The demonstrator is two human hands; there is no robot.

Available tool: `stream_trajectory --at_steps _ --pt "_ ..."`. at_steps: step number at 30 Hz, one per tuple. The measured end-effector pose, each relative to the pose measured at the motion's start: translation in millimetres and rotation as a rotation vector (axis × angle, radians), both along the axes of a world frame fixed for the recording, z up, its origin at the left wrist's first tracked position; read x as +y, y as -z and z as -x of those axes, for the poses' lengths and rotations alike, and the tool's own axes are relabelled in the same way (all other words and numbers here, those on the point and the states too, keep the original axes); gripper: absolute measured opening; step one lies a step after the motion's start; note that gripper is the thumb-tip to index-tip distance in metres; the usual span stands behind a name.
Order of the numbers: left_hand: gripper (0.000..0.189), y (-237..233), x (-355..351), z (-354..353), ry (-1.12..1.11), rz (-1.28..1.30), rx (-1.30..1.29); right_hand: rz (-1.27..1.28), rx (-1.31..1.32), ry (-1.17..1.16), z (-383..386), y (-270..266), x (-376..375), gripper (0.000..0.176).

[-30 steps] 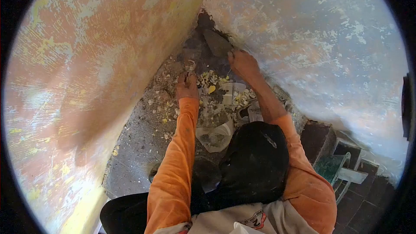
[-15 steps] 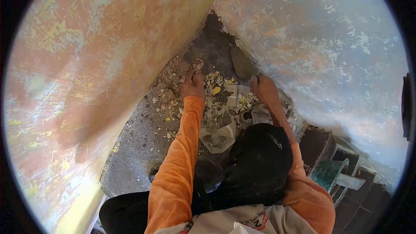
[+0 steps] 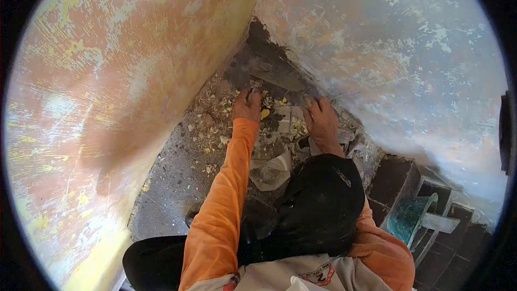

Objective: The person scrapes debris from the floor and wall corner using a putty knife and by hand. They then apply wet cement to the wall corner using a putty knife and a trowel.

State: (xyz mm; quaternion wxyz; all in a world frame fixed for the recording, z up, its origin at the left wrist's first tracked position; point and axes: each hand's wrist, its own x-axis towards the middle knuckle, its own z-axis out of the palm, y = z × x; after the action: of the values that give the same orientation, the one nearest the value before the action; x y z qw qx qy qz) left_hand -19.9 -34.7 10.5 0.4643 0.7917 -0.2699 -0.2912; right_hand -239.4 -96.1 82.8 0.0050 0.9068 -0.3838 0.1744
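In the corner of two walls, my right hand is closed at the near right end of a flat grey-brown piece, which slants low over the floor. My left hand is closed, fingers curled down at the piece's left end; what they hold, if anything, is hidden. Pale and yellow paint chips lie between the hands. Pieces of torn paper are just left of my right hand, and a larger crumpled sheet lies nearer my knee.
A peeling orange-yellow wall rises on the left, a patchy blue-grey wall on the right. My bent knee is below my right hand. A green curved object with a pale bar sits on dark tiles at lower right.
The flat piece has swung left from beside the right wall to a slant across the corner. My right hand has moved down and turned; my left hand has shifted slightly right.
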Motion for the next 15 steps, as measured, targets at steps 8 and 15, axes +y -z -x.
stream_trajectory --at_steps 8,15 --pt "0.047 26 1 0 0.034 0.146 0.285 -0.077 -0.037 0.155 -51 40 -54 0.033" --pt "0.052 9 21 -14 0.003 -0.117 0.052 -0.160 0.207 0.204 -96 66 -86 0.033"
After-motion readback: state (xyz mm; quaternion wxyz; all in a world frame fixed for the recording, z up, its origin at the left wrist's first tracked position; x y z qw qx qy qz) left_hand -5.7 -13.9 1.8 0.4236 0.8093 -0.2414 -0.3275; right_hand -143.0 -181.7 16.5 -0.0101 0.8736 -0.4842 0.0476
